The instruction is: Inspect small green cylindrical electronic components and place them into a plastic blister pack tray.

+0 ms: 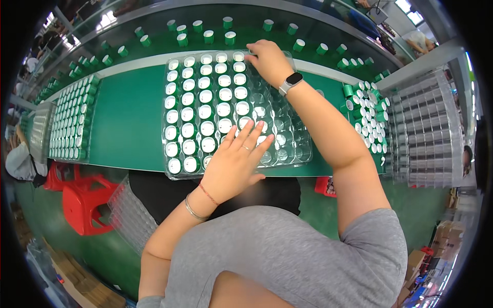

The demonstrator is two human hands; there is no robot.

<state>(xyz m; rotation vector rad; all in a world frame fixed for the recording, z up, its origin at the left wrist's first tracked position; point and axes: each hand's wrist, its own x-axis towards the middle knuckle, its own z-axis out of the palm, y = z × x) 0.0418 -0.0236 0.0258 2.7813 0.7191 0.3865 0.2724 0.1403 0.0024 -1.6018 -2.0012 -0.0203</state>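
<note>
A clear plastic tray (pixel 303 149) with rows of round pockets lies on the green table in front of me. Small green cylinders with white tops (pixel 205 111) fill its left and middle columns, while the pockets on its right side hold none. My left hand (pixel 233 161) rests palm down over the near middle of the tray, fingers spread across the tops. At the tray's far edge, my right hand (pixel 269 60) has its fingers curled down beside the last filled column. Whatever sits between those fingertips is mostly hidden.
A cluster of loose green cylinders (pixel 371 115) stands at the right, beside upright stacked clear trays (pixel 423 128). Another filled tray (pixel 72 120) is at the left. More cylinders stand spaced along a belt (pixel 154 51) beyond the table. Red stools (pixel 84 205) are on the floor.
</note>
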